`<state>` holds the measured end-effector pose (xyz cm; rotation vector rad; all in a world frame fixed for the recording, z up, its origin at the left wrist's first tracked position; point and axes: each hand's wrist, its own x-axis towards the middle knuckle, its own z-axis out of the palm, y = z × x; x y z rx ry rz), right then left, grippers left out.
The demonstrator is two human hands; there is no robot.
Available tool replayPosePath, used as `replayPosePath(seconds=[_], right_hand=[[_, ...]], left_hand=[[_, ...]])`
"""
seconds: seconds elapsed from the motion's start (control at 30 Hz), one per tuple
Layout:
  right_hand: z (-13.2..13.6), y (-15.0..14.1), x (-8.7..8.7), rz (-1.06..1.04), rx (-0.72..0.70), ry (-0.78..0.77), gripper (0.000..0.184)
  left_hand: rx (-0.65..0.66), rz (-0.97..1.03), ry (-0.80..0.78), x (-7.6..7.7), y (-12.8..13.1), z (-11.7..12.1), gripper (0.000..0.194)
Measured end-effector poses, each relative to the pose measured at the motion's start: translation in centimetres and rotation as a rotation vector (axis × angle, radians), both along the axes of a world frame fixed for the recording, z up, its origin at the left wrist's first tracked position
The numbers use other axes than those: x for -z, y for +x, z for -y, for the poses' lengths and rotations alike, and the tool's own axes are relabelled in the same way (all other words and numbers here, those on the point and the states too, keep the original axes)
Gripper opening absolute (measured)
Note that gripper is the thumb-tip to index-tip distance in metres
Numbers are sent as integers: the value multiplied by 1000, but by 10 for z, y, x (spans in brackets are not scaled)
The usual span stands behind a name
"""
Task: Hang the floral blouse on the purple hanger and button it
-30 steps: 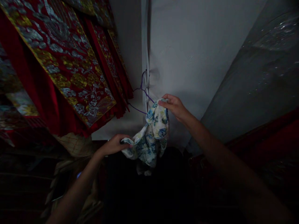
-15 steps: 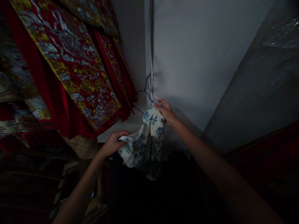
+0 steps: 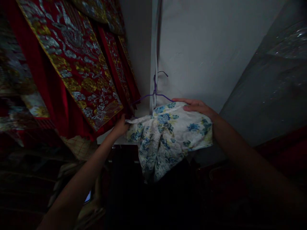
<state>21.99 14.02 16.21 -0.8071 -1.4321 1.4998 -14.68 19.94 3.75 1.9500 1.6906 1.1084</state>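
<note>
From here I can see both the left hand and the right hand are bare, with slender fingers, and the left forearm and right forearm are uncovered too. What seems to be black clothing blurs into shadow, its cut too dim to tell.

Head view: worn on the person's head, looking forward and down
Pale wall: faced from close by
Floral garment: central, seen within arm's reach
Embroidered cloth: near, upper left
</note>
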Motion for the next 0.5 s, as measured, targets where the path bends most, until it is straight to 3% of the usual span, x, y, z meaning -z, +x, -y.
replayPosePath(seconds=[0.13,0.23,0.4,0.5], right_hand=[[-13,7,1,6,-22,-26,54],[-21,15,5,8,-10,-29,56],[-27,40,8,61,99,32,58],[-35,59,13,132,243,64,44]], left_hand=[[27,158,85,-10,5,-37,66],[120,175,113,-16,-1,-47,58],[224,175,80,-25,-20,-12,39],[273,194,30,-37,-28,24,28]])
